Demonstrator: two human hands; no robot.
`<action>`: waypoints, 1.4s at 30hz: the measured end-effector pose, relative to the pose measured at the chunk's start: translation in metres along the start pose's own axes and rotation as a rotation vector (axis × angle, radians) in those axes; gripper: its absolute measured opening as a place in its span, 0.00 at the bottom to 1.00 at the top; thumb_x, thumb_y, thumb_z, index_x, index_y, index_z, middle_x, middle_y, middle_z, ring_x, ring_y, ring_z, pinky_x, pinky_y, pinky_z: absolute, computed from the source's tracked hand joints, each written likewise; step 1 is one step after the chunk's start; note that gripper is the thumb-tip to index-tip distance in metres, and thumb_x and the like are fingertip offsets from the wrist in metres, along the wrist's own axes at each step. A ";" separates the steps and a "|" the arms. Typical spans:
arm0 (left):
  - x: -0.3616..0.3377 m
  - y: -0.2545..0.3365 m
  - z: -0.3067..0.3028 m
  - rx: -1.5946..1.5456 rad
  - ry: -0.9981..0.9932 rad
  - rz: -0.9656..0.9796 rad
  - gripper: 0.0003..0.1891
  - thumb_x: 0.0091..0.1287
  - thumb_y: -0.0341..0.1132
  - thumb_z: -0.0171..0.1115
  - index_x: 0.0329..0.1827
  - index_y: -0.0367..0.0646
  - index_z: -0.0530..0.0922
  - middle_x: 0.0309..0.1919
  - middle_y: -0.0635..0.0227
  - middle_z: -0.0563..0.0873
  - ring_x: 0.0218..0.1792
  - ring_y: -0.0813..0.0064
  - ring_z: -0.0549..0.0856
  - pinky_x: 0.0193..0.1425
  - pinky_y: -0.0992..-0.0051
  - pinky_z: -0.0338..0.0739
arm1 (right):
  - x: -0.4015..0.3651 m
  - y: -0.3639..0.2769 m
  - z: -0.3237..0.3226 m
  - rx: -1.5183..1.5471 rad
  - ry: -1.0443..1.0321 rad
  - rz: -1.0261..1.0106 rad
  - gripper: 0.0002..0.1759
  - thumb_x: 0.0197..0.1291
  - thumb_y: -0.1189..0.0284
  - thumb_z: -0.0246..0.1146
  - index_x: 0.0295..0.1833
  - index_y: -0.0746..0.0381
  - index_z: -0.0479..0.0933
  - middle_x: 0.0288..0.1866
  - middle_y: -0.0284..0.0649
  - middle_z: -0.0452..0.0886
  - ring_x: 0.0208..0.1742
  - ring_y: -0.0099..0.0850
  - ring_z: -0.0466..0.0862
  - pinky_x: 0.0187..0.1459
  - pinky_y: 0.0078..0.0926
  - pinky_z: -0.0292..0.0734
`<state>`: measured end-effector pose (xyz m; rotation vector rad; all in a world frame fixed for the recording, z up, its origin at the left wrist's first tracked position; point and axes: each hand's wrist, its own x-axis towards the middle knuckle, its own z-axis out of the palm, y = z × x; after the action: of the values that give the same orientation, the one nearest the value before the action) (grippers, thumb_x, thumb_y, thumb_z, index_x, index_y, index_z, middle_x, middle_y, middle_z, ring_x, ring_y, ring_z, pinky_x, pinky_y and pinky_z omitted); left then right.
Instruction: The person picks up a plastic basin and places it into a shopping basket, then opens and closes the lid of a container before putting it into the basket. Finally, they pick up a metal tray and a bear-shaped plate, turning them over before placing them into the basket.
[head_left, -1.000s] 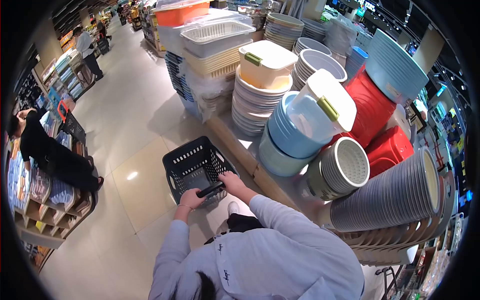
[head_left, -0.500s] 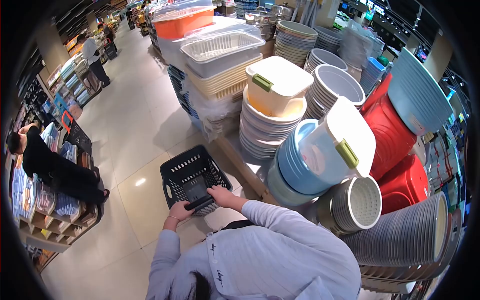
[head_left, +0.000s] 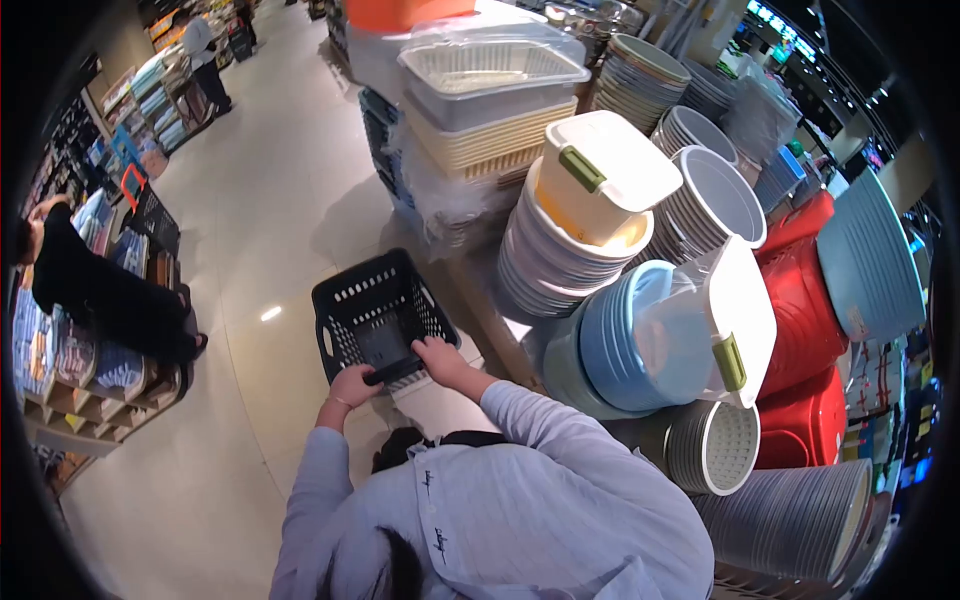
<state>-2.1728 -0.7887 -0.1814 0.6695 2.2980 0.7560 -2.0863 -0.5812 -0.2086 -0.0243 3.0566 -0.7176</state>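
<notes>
Grasping handle of black basket, left grip and right grip clenched, lidded box in cream tubs

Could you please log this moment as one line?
left hand: gripping handle | right hand: gripping handle | black basket: in front of person | stacked tubs: on person's right

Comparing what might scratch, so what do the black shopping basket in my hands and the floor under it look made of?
The shopping basket looks like satin moulded plastic, judging by its evenly slotted walls. The floor seems polished ceramic or stone tile: it shows a bright highlight and thin seams.
</notes>
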 end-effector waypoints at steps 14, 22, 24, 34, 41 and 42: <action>0.017 -0.028 -0.031 -0.058 -0.042 0.272 0.22 0.48 0.50 0.63 0.37 0.40 0.78 0.29 0.57 0.82 0.32 0.58 0.81 0.38 0.68 0.75 | 0.023 -0.027 -0.013 0.023 -0.053 0.156 0.15 0.46 0.82 0.54 0.43 0.60 0.68 0.37 0.46 0.70 0.43 0.45 0.71 0.43 0.40 0.69; 0.033 -0.050 -0.027 -0.315 -0.209 0.435 0.19 0.59 0.47 0.55 0.38 0.38 0.77 0.30 0.54 0.81 0.32 0.56 0.80 0.37 0.67 0.73 | 0.025 -0.036 -0.012 0.071 -0.047 0.318 0.12 0.45 0.83 0.54 0.38 0.61 0.68 0.37 0.46 0.70 0.43 0.46 0.71 0.44 0.39 0.67; 0.038 -0.051 -0.026 -0.324 -0.220 0.436 0.18 0.60 0.47 0.54 0.37 0.37 0.77 0.29 0.54 0.81 0.32 0.56 0.80 0.37 0.67 0.72 | 0.027 -0.035 -0.010 0.087 -0.051 0.353 0.12 0.45 0.83 0.54 0.37 0.61 0.69 0.37 0.46 0.70 0.44 0.46 0.71 0.44 0.39 0.67; 0.061 -0.055 -0.047 -0.303 -0.213 0.439 0.19 0.59 0.47 0.54 0.36 0.38 0.78 0.30 0.54 0.81 0.33 0.56 0.80 0.37 0.67 0.73 | 0.054 -0.035 -0.012 0.080 -0.056 0.373 0.13 0.46 0.83 0.53 0.39 0.60 0.68 0.38 0.46 0.69 0.44 0.46 0.70 0.45 0.40 0.67; 0.072 -0.060 -0.051 -0.267 -0.236 0.430 0.16 0.59 0.43 0.56 0.38 0.37 0.77 0.27 0.57 0.81 0.26 0.64 0.81 0.33 0.71 0.73 | 0.060 -0.033 -0.007 0.060 -0.018 0.380 0.12 0.47 0.81 0.53 0.40 0.59 0.68 0.38 0.45 0.69 0.45 0.46 0.70 0.44 0.39 0.68; 0.073 -0.061 -0.051 -0.260 -0.242 0.447 0.16 0.59 0.43 0.56 0.38 0.37 0.77 0.27 0.57 0.81 0.26 0.64 0.81 0.33 0.71 0.73 | 0.062 -0.033 -0.006 0.055 -0.017 0.375 0.12 0.47 0.81 0.53 0.40 0.59 0.68 0.38 0.45 0.69 0.45 0.46 0.71 0.44 0.39 0.68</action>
<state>-2.2737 -0.8036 -0.2172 1.1012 1.8082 1.0885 -2.1473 -0.6085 -0.1883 0.5224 2.8934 -0.7624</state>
